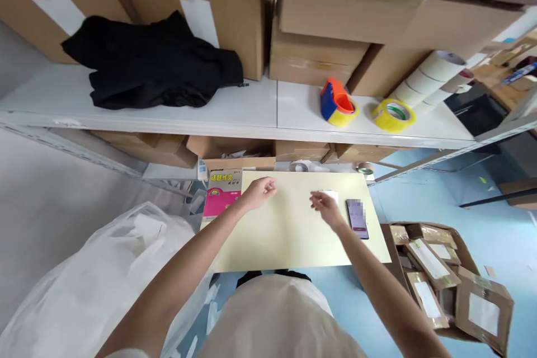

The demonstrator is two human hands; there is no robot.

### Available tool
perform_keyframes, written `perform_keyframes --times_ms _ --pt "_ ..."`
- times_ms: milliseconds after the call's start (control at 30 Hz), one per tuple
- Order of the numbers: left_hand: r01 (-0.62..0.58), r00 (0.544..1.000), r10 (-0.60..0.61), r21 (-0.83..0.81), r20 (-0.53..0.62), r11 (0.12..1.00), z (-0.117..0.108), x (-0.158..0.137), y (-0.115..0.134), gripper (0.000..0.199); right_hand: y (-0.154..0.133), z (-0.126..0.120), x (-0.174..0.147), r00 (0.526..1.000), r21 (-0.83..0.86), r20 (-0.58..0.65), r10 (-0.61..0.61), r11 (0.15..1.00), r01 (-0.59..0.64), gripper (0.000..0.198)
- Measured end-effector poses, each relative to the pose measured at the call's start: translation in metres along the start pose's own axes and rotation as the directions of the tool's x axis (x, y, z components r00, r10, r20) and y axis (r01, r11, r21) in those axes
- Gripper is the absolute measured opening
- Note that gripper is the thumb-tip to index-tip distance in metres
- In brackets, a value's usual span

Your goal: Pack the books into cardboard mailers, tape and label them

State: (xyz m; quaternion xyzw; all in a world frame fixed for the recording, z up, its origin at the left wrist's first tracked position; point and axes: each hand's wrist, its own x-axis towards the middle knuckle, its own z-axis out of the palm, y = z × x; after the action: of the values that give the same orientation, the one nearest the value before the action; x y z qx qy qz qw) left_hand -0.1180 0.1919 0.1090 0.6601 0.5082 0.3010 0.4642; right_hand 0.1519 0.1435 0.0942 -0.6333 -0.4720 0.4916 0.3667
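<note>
Shirt: mine, pale point(281, 319), closest thing to the lens, just behind the near edge of the bench point(285, 249).
Left hand: point(260, 190) over the back half of the bench, right of the book. Fingers narrow, loosely curled; no object visible in them. Can't tell how tightly closed.
Right hand: point(325, 210) over the bench, left of the phone. Fingers half curled, nothing seen gripped; paper partly behind them, can't tell if they touch it.
Book: point(222, 204) flat at the back left corner of the bench, pink and grey cover up. Neither hand has hold of it.
Paper: point(332, 194) small white piece, just beyond my right fingers.
Phone: point(357, 218) flat near the right end, screen lit, part blurred out.
Shelf: point(260, 112) above; tape dispenser point(338, 103), yellow tape roll point(393, 116), black garment point(155, 64).
Carton: point(391, 251) open, on the floor to my right, with boxes point(482, 285) inside, some showing tape and white labels.
Bag: point(100, 285) big, see-through plastic, to my left.
Done: labelled boxes look finished, my read.
Left: book loose, unwrapped, not picked up; paper also lying loose.
</note>
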Motion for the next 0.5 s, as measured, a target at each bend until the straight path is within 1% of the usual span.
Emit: perform_keyframes --times_ms 33,67,133,167,200,233,267,300,333,367,433,467,500 --pt "-0.063 0.998 0.064 0.013 -0.016 0.998 0.005 0.017 0.025 0.031 -0.022 -0.021 0.013 0.995 -0.036 -0.037 -0.089 0.995 0.088 0.038" --pt "-0.119 0.991 0.121 0.026 -0.062 0.993 0.009 0.035 0.052 0.031 -0.046 -0.041 0.027 0.979 -0.088 -0.082 -0.184 0.980 0.177 0.039" --pt "-0.203 0.966 0.214 0.087 -0.144 0.975 0.017 0.075 0.103 0.033 -0.098 -0.079 0.058 0.926 -0.218 -0.152 -0.347 0.925 0.311 0.046" --pt "-0.218 0.954 0.237 0.118 -0.183 0.969 0.021 0.095 0.127 0.036 -0.122 -0.094 0.074 0.897 -0.262 -0.180 -0.403 0.899 0.351 0.051" --pt "-0.208 0.943 0.236 0.138 -0.233 0.968 0.025 0.115 0.148 0.042 -0.144 -0.105 0.090 0.876 -0.294 -0.202 -0.438 0.880 0.373 0.057" --pt "-0.179 0.939 0.214 0.150 -0.270 0.972 0.029 0.134 0.166 0.050 -0.162 -0.114 0.106 0.869 -0.301 -0.225 -0.441 0.880 0.369 0.063" --pt "-0.135 0.939 0.175 0.150 -0.297 0.979 0.032 0.151 0.181 0.058 -0.177 -0.119 0.121 0.884 -0.276 -0.235 -0.403 0.900 0.337 0.070" --pt "-0.081 0.943 0.119 0.134 -0.310 0.988 0.036 0.167 0.192 0.063 -0.186 -0.120 0.136 0.915 -0.223 -0.224 -0.337 0.931 0.288 0.075" --pt "-0.025 0.952 0.056 0.107 -0.301 0.994 0.039 0.179 0.200 0.067 -0.192 -0.120 0.150 0.944 -0.160 -0.184 -0.274 0.956 0.246 0.077" --pt "0.031 0.958 -0.008 0.073 -0.286 0.997 0.043 0.190 0.205 0.067 -0.193 -0.117 0.163 0.963 -0.109 -0.139 -0.233 0.970 0.219 0.077" --pt "0.105 0.962 -0.100 0.003 -0.255 0.995 0.048 0.204 0.205 0.064 -0.188 -0.110 0.184 0.969 -0.035 -0.062 -0.238 0.971 0.236 0.074" --pt "0.113 0.960 -0.116 -0.024 -0.254 0.993 0.051 0.209 0.202 0.061 -0.182 -0.107 0.192 0.963 -0.013 -0.044 -0.267 0.964 0.267 0.071" --pt "0.094 0.959 -0.101 -0.040 -0.264 0.995 0.053 0.212 0.197 0.058 -0.177 -0.104 0.198 0.952 0.005 -0.039 -0.303 0.953 0.304 0.069"
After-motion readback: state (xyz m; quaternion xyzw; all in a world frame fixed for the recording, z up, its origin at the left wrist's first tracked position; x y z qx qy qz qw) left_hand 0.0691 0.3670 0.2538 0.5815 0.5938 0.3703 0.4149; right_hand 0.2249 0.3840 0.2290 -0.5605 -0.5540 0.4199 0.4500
